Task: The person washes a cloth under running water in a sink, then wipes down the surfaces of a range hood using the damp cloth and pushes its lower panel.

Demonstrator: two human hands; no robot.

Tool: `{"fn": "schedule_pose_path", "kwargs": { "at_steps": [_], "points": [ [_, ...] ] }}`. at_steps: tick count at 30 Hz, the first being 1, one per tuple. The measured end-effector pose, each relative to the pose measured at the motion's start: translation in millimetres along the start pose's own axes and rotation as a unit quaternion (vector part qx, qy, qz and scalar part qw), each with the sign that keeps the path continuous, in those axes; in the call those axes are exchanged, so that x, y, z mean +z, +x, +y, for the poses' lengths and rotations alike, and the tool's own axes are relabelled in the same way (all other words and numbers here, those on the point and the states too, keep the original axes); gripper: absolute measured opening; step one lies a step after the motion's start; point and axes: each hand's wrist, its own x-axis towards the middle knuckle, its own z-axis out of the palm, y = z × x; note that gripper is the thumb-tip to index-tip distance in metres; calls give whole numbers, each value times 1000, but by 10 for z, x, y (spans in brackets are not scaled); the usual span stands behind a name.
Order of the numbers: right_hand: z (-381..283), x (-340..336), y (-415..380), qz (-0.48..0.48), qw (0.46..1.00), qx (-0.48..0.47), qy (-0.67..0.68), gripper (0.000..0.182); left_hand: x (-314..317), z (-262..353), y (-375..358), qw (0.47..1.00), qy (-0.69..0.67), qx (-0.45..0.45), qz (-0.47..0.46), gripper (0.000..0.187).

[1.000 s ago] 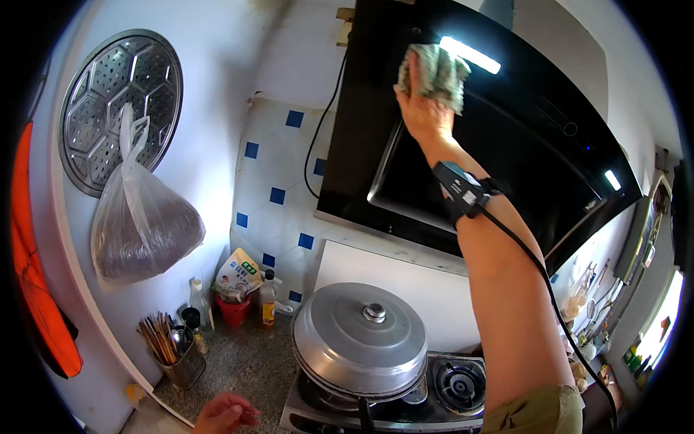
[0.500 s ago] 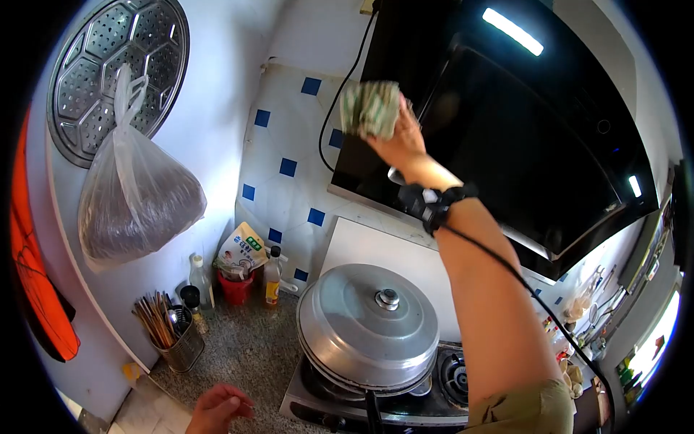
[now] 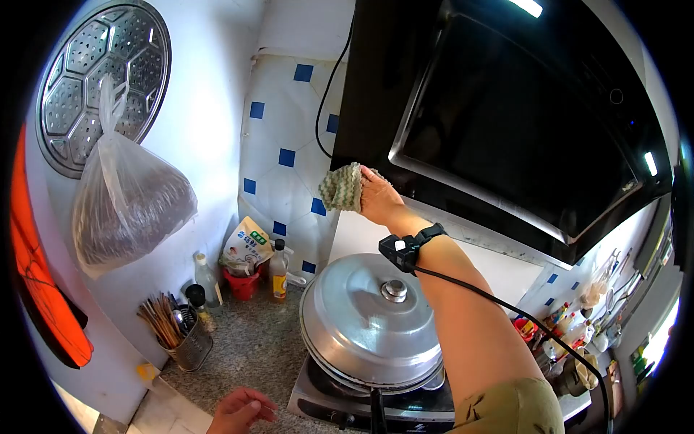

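My right hand (image 3: 381,199) is closed on a folded green-and-beige striped cloth (image 3: 340,188). It presses the cloth at the lower left corner of the black range hood (image 3: 361,137). A black strap device (image 3: 402,252) with a cable sits on my right wrist. Low in the view, my left hand (image 3: 242,412) hovers near the front of the granite counter (image 3: 249,340), its fingers loosely bent and apart with nothing in them. Below my right arm, a large lidded metal pan (image 3: 369,318) stands on the gas stove (image 3: 340,405).
On the counter at left stand a utensil holder (image 3: 189,347) with chopsticks, a red container (image 3: 242,284), and several bottles, one a sauce bottle (image 3: 279,271). A filled plastic bag (image 3: 134,206) hangs before a perforated steel disc (image 3: 61,108). The pan's handle (image 3: 377,412) points toward me.
My right hand has moved down with the cloth, from the hood's left face to its lower left corner. My left hand has barely moved. The head view has shifted slightly.
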Motion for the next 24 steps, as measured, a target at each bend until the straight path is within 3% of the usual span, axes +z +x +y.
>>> {"fn": "schedule_pose_path", "kwargs": {
  "at_steps": [3, 4, 7, 8, 12, 14, 19, 24],
  "points": [
    [130, -130, -58, -46, 995, 52, -66, 46, 21, 17, -12, 1000, 1, -9, 2, 16],
    [219, -223, -115, 33, 997, 74, -11, 45, 24, -1, -4, 1000, 3, -8, 1, 16],
    [283, -174, -214, 92, 992, 87, -12, 44, 28, -9, 11, 1000, 12, -10, 9, 17],
    [304, -223, -299, 31, 997, 72, -8, 42, 44, 18, 31, 1000, 18, -19, 5, 17],
    [280, -281, -728, 5, 994, 110, -18, 39, 144, 90, 66, 1000, 16, -16, -13, 19],
    [284, -238, -966, -65, 993, 97, -6, 39, 186, 113, 80, 999, 24, -12, -28, 19],
    [349, 78, -1670, 57, 988, 139, 21, 37, 301, 103, 48, 999, 33, -14, -23, 19],
    [404, -78, -2280, -19, 978, 198, -64, 38, 409, 16, 22, 997, 60, 4, -42, 18]
  ]
}}
